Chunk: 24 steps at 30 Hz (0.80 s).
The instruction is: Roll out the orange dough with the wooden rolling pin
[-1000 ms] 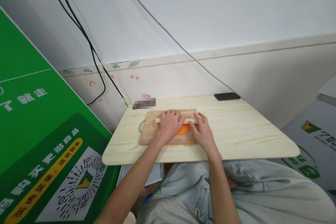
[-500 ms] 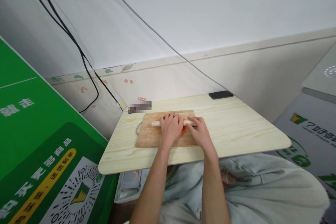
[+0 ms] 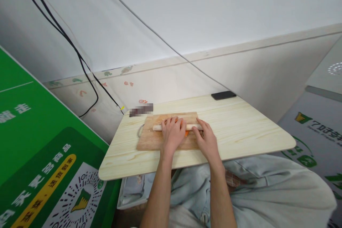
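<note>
A pale wooden rolling pin (image 3: 157,128) lies crosswise over the wooden cutting board (image 3: 151,142). My left hand (image 3: 173,131) rests on its middle, the fingers bent over the top. Near the pin's right end, my right hand (image 3: 207,139) grips it between thumb and fingers. Something soft and orange, like flattened dough (image 3: 187,133), shows beneath the pin between my hands; most of it is hidden. Orange smears mark the board behind the pin.
The board sits on a small light wood-grain table (image 3: 245,131) against the wall. A black phone (image 3: 223,95) lies at its back right, and a blurred-out dark item (image 3: 141,109) at the back left. A green printed panel (image 3: 53,142) stands to the left.
My right hand has shifted slightly right along the rolling pin, its fingers further round the end. The pin has rolled a little, and less orange shows. The view has tilted slightly.
</note>
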### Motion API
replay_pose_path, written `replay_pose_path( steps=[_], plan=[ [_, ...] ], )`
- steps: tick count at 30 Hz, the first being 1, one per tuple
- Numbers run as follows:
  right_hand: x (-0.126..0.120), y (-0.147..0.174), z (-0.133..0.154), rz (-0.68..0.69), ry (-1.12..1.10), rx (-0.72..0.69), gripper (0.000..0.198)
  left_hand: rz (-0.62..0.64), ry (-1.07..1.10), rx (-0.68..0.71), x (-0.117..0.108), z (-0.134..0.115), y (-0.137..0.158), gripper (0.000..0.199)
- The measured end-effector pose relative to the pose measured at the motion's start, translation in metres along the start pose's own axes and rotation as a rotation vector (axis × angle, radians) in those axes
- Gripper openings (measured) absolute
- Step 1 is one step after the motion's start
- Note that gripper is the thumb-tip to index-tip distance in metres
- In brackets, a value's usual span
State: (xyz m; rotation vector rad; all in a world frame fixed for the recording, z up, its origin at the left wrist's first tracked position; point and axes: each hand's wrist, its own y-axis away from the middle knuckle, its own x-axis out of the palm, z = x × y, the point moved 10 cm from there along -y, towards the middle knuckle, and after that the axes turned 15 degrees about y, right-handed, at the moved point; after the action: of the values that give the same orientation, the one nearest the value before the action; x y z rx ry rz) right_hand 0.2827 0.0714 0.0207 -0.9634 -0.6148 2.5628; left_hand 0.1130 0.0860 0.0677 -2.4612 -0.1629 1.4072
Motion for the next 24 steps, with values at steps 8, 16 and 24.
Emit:
replay_pose_path(
  steps=[8, 16, 24],
  plan=[
    [-0.003, -0.001, -0.002, -0.018, -0.014, 0.019, 0.051, 0.053, -0.031, -0.028, 0.003, -0.002, -0.017, 0.043],
    [-0.002, -0.001, -0.001, -0.004, -0.016, 0.024, 0.051, -0.061, -0.002, 0.047, -0.005, -0.006, 0.026, 0.040],
    [-0.003, -0.002, -0.001, 0.005, -0.029, 0.022, 0.049, 0.060, -0.026, 0.019, 0.003, -0.006, -0.005, 0.044]
  ],
)
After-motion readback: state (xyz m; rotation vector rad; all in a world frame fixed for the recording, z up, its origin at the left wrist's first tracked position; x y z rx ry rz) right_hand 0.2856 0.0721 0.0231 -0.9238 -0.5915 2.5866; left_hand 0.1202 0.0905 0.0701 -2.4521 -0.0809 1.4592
